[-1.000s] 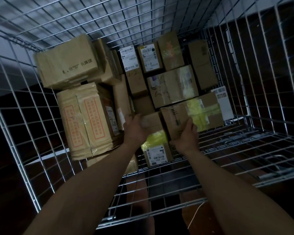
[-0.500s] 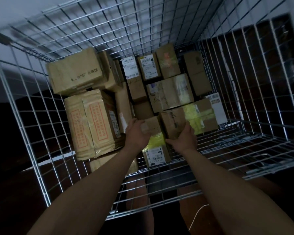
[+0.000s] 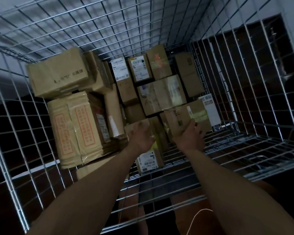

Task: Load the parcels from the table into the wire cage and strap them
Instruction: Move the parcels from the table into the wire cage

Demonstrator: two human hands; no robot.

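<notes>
Right hand (image 3: 190, 138): fingers clamping the near edge of the taped box (image 3: 185, 116) inside the wire cage (image 3: 244, 146). Left hand (image 3: 140, 137): fingers curling loosely alongside; cannot tell whether gripping.

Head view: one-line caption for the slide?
Both hands reach into the wire cage: right hand grips a yellow-taped parcel, left hand on a smaller parcel beside it.

head-worn wide-angle view, looking steeply down, close above wire cage (image 3: 244, 145)

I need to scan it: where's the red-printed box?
Head view, left in the cage: the red-printed box lies beside the large plain box, left of the left hand.
</notes>
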